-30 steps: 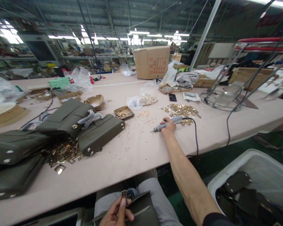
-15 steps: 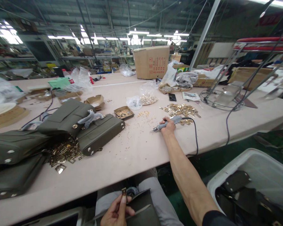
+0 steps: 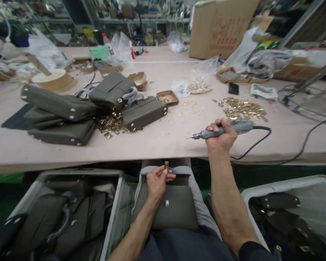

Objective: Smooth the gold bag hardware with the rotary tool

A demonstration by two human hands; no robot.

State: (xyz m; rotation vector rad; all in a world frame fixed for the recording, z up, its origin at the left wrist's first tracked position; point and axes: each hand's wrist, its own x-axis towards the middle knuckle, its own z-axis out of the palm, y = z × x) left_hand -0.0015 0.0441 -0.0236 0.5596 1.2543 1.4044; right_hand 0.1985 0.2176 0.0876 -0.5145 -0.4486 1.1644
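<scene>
My right hand (image 3: 221,136) is wrapped round a grey electric screwdriver (image 3: 241,127), lifted over the table's front edge with its thin bit pointing left. My left hand (image 3: 158,181) pinches a small gold metal plate (image 3: 166,165) upright between thumb and finger, above my lap. Under it a dark olive bag (image 3: 176,214) lies across my thighs, with a small metal fitting (image 3: 167,203) on its front. Loose gold plates (image 3: 241,109) form a pile beyond the screwdriver. Small screws (image 3: 190,103) are scattered beside a little cardboard tray (image 3: 167,98).
Olive bags (image 3: 62,105) are stacked at the table's left, by more gold plates (image 3: 112,124). Crates of bags stand at left (image 3: 121,181) and right (image 3: 315,181). A large carton (image 3: 220,29) and a phone (image 3: 233,88) are farther back. The screwdriver's cord (image 3: 260,141) trails right.
The view has tilted down, showing the lap and left crate. My right hand has brought the screwdriver closer, toward the table's front edge. My left hand still pinches the gold plate.
</scene>
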